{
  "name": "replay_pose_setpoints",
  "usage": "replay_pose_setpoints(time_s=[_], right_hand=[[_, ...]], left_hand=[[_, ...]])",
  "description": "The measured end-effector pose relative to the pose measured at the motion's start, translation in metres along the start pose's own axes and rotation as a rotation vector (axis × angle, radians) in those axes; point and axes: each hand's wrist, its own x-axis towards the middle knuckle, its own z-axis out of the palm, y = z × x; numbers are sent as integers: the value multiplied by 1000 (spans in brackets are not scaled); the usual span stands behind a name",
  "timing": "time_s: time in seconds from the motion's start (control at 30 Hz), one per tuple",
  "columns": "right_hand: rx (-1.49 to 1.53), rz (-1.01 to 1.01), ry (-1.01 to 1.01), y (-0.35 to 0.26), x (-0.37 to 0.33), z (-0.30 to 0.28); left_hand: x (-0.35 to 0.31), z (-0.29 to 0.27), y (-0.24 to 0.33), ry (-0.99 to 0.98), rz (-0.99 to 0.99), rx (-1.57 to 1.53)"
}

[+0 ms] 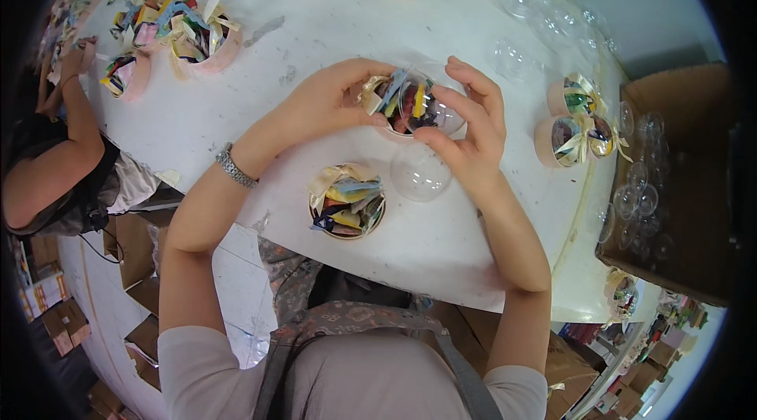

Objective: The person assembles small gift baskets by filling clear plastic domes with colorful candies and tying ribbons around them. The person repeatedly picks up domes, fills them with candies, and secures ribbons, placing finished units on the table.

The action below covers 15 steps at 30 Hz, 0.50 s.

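Observation:
A round pink tub [386, 133] of colourful small packets and cream ribbon stands on the white table in front of me. My left hand [335, 97] curls around its left side, with thumb and fingers at the ribbon [371, 95]. Between its thumb and fingertips my right hand [477, 124] grips a clear plastic dome [448, 119], tilted against the right side of the tub's opening. Part of the tub is hidden by my fingers and the dome. Nearer to me are a second filled tub [347, 219] and a loose clear dome [420, 173].
Several domes [516, 57] lie at the back right. Covered tubs [552, 142] stand by a cardboard box [670, 97] with more domes. Filled tubs [217, 53] sit at the left and along the far side. A co-worker's arm [67, 132] reaches in at the left.

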Motion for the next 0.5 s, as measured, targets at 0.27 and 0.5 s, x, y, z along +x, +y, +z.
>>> replay_pose_setpoints(time_s=[0.27, 0.5], right_hand=[[407, 314, 170, 7, -20, 4], [297, 153, 100, 5, -11, 17]], left_hand=[[1, -5, 7, -87, -73, 59], [1, -2, 10, -27, -21, 161]])
